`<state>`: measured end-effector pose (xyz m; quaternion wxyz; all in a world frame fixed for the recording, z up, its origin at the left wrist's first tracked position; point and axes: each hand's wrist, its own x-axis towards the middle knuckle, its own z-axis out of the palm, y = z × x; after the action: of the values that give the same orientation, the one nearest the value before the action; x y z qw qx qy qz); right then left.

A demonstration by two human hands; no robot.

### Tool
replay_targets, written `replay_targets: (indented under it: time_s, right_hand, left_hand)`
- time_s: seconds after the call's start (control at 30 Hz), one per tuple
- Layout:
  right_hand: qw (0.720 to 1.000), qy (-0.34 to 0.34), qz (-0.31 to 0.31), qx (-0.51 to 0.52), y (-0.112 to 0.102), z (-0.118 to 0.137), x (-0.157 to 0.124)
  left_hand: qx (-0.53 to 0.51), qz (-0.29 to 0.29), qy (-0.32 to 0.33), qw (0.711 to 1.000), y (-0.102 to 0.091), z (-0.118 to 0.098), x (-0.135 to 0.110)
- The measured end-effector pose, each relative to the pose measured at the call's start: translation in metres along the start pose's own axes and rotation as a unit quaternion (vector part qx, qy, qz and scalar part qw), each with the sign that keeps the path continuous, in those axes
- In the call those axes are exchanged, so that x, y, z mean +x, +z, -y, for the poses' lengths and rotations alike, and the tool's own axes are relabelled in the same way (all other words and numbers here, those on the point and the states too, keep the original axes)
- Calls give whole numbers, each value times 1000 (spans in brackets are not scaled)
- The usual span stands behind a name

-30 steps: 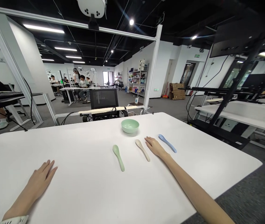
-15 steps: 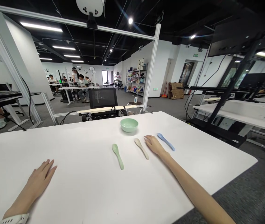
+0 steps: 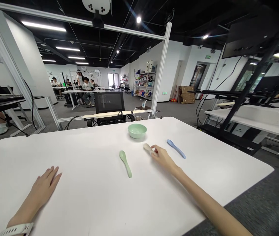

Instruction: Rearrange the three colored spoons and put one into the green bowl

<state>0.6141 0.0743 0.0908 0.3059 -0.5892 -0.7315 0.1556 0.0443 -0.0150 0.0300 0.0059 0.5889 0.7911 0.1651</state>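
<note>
A white table (image 3: 92, 203) carries a pale green bowl (image 3: 137, 130) near its far edge. Three spoons lie in a row in front of the bowl: a green spoon (image 3: 125, 163), a beige spoon (image 3: 147, 147) and a blue spoon (image 3: 176, 148). My right hand (image 3: 162, 157) lies over the beige spoon's handle, fingers curled onto it, so only the spoon's bowl end shows. My left hand (image 3: 45, 185) rests flat on the table at the near left, fingers stretched out, holding nothing. A white band sits on that wrist.
A black office chair (image 3: 109, 104) and a metal frame (image 3: 162, 67) stand behind the table. Black stands and another white desk (image 3: 257, 119) are at the right. Several people sit and stand at desks far back on the left.
My right hand has shifted left from the gap between the beige and blue spoons onto the beige spoon, covering its handle. My left hand has stayed flat.
</note>
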Motion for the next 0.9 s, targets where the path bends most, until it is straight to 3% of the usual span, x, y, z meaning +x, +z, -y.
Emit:
replay_targets:
  time_s: [0.2,0.33,0.43,0.63,0.9]
  right_hand:
    - [997,-48,-59,-21,-25,14,76]
    - [992,-52,-16,-110,-23,33,129]
    - [980,-47,27,-190,-14,43,155]
    - [966,-30,63,-250,4,52,176]
    - [956,-9,96,-277,10,58,177]
  left_hand:
    - [-13,-16,2,1000,2,3,1]
    - [-9,-2,-4,1000,0,-1,1]
    - [0,10,-8,1000,-1,-4,-1]
    - [1,-10,-5,1000,5,-1,-2]
    - [10,-11,1,1000,10,3,-1]
